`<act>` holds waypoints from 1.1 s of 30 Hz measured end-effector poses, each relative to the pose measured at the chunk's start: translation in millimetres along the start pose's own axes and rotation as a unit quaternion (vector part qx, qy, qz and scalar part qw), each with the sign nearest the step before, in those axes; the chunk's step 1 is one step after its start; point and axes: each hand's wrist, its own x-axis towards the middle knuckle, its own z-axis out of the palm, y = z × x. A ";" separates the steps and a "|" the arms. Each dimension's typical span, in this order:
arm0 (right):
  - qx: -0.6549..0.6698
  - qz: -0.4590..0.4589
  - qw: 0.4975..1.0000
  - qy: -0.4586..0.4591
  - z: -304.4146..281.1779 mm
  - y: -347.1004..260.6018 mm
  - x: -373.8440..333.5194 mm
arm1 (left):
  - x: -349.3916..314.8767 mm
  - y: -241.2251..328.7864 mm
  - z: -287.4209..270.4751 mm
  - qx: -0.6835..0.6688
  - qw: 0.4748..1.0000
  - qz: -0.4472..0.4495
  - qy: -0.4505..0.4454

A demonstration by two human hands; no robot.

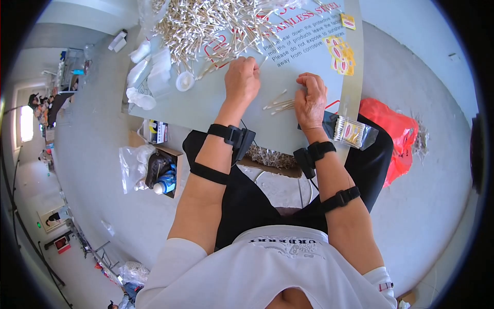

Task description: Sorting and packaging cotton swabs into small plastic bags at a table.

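Note:
A large heap of cotton swabs (pixel 198 31) lies at the far side of the table. At its near edge my left hand (pixel 243 80) is closed with curled fingers, and its fingertips are hidden. One loose swab shows just right of its knuckles. My right hand (pixel 312 99) rests on the table to the right, fingers bent round the ends of a small bunch of swabs (pixel 280 106). The cotton tips of this bunch point left; the ends under the hand are hidden.
Left of the heap stand a small white round cup (pixel 185 81) and white plastic wraps (pixel 158 74). Yellow labels (pixel 339 55) lie at the right. A packed bag of swabs (pixel 354 133) sits by my right wrist. Below are an open box (pixel 167 172) and a red bag (pixel 393 136).

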 end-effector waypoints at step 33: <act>-0.040 -0.002 0.999 -0.027 -1.4 -1.5 0.5 | 54.7 -3.2 -7.0 0.006 0.988 0.154 -0.010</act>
